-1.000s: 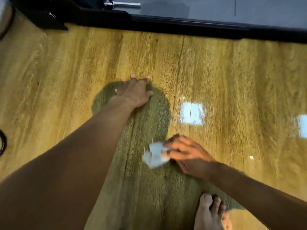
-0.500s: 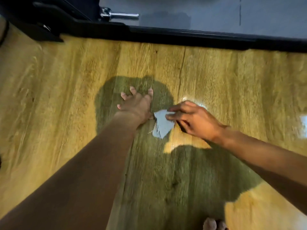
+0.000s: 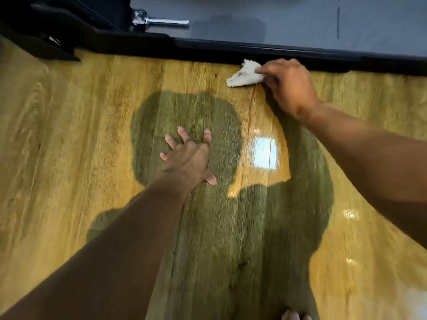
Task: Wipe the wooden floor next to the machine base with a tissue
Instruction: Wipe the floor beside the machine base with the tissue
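A crumpled white tissue (image 3: pixel 245 75) is pinched by the right hand (image 3: pixel 290 85) against the black machine base (image 3: pixel 208 50); the left hand (image 3: pixel 188 158) is spread flat on the glossy yellow wooden floor (image 3: pixel 69 139), well behind it.

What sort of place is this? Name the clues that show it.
Probably a gym or workshop, though unsure: glossy wooden floor, a black machine base with a chrome bar, grey surface behind it.

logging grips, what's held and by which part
The right hand pinches the crumpled white tissue by its right end; the left hand holds nothing, flat on the wooden floor.
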